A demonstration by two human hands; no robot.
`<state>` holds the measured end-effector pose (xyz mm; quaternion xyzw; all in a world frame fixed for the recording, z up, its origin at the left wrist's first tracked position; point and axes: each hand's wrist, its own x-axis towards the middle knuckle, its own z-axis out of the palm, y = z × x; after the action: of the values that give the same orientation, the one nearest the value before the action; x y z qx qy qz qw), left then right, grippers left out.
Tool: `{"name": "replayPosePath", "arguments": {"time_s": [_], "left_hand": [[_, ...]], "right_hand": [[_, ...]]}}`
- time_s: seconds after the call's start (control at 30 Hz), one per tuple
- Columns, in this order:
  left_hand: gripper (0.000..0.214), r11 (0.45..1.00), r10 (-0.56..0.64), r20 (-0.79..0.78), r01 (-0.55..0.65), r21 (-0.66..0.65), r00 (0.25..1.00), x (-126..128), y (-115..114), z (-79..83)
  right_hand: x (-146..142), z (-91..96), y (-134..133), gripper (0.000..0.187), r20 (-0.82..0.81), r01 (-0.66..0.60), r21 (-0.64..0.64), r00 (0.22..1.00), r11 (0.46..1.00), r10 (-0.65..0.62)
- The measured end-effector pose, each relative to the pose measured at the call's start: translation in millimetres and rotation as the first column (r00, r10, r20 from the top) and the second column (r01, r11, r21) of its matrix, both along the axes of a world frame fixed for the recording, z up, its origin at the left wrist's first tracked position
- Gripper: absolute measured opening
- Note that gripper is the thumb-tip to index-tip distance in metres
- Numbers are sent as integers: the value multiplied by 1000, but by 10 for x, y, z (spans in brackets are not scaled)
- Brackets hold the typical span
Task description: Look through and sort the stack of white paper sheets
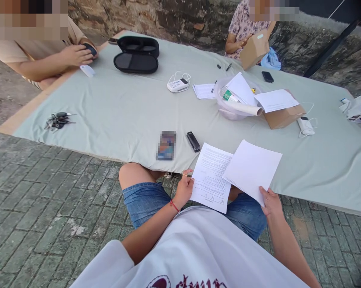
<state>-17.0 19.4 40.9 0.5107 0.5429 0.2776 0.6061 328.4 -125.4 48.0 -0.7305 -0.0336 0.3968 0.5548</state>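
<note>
My left hand [184, 189] pinches the left edge of a printed sheet of paper [212, 176] that rests over my lap and the near edge of the low table [108, 116]. A red thread is tied around that wrist. My right hand [270, 202] grips the lower corner of a blank white sheet [252, 168], which overlaps the printed one on its right. Both sheets lie tilted, partly on the grey cloth covering the table.
On the cloth lie a small black device [193, 141], a blurred card [166, 145], keys [58, 120], an open black case [136, 55], power banks [177, 85], a cardboard box [284, 116] and a clear bowl [232, 105]. Two other people sit at the far side.
</note>
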Motion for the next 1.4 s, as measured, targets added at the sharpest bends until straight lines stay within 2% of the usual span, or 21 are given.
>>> {"name": "replayPosePath", "arguments": {"time_s": [0.07,0.1,0.2,0.27,0.4,0.5,0.7,0.87,0.97,1.2,1.33,1.4], "left_hand": [[29,998,-41,11,41,-46,999,18,-16,9],[25,994,-49,29,52,-96,998,32,-26,14],[28,962,-2,134,38,-270,991,79,-47,44],[34,941,37,188,29,-336,981,97,-48,65],[42,939,53,240,34,-343,969,88,-32,63],[41,947,34,240,45,-317,970,67,-27,26],[36,983,-19,68,31,-181,998,74,-9,-13],[33,978,73,9,-70,-199,997,120,11,-87],[37,970,118,38,-107,-217,992,124,11,-147],[34,978,68,152,-36,-206,986,103,-33,-122],[32,962,122,197,-67,-266,973,164,-54,-94],[32,947,154,225,-79,-310,962,194,-59,-103]], "right_hand": [[12,72,14,36,-35,58,-2,998,998,-58],[-27,102,28,39,-60,50,4,997,999,-49],[-275,138,83,46,-132,-90,44,987,995,95],[-491,121,113,45,-167,-181,47,968,982,186],[-838,51,124,45,-220,-318,52,921,947,321],[-949,15,105,45,-235,-357,76,901,931,365],[-936,48,132,44,-245,-332,107,905,937,348],[-907,55,181,45,-267,-307,101,908,946,323],[-904,9,191,44,-249,-344,77,902,936,352],[-849,-63,186,45,-165,-399,19,903,917,396],[-824,-101,162,48,-96,-427,-67,903,902,420],[-844,-98,156,47,-130,-404,-54,909,913,395]]}}
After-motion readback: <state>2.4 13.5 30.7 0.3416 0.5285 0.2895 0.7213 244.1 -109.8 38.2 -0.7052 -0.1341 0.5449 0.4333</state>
